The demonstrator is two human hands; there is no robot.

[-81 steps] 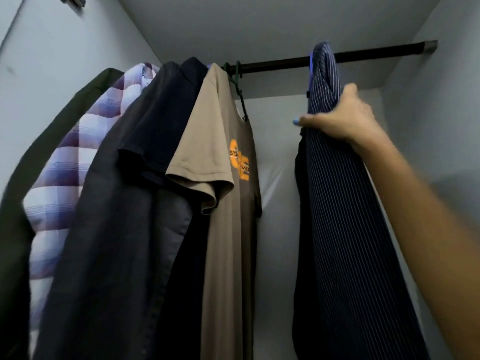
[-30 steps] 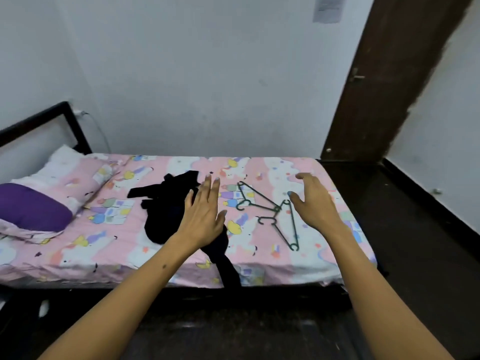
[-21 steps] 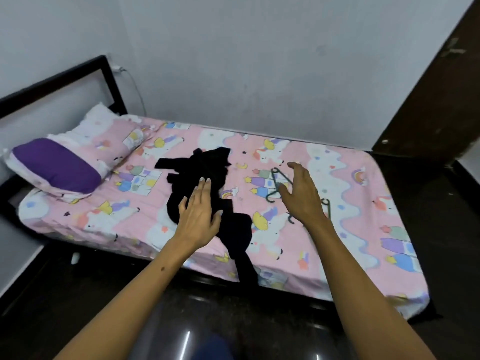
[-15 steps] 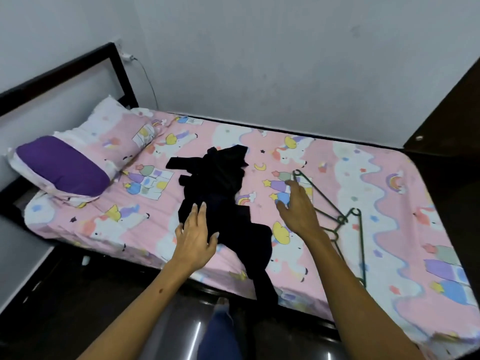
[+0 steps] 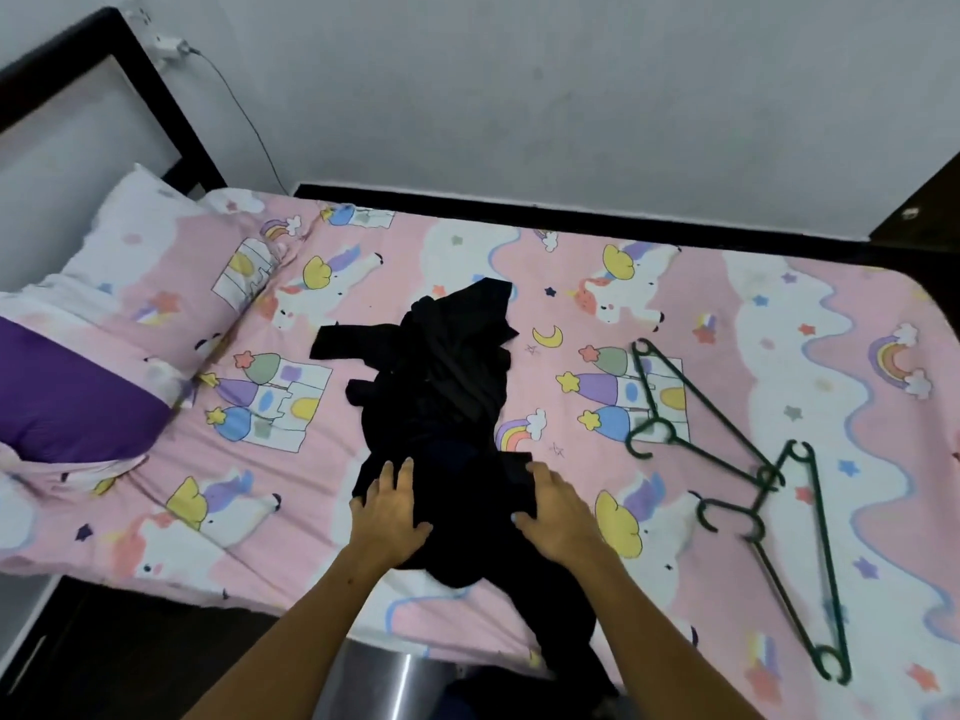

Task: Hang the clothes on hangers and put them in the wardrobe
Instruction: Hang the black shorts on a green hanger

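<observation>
A crumpled black garment (image 5: pixel 447 387) lies in the middle of the bed (image 5: pixel 810 324), one end trailing over the near edge. My left hand (image 5: pixel 390 511) rests flat on its near left part with the fingers spread. On the garment's near right part sits my right hand (image 5: pixel 558 511), fingers apart, touching the cloth. Neither hand has closed on it. Two dark green hangers lie to the right on the sheet, one (image 5: pixel 691 407) further back and one (image 5: pixel 810 558) nearer the bed's edge.
A pillow (image 5: pixel 104 356) in pink, white and purple lies at the left end of the bed, against a black bed frame (image 5: pixel 156 96). A white wall runs behind the bed. Dark floor shows below the near edge. A dark door edge (image 5: pixel 930 200) stands at right.
Earlier my right hand held a striped garment at the wardrobe rail. I have since turned to the bed and both hands have come down onto the black garment.
</observation>
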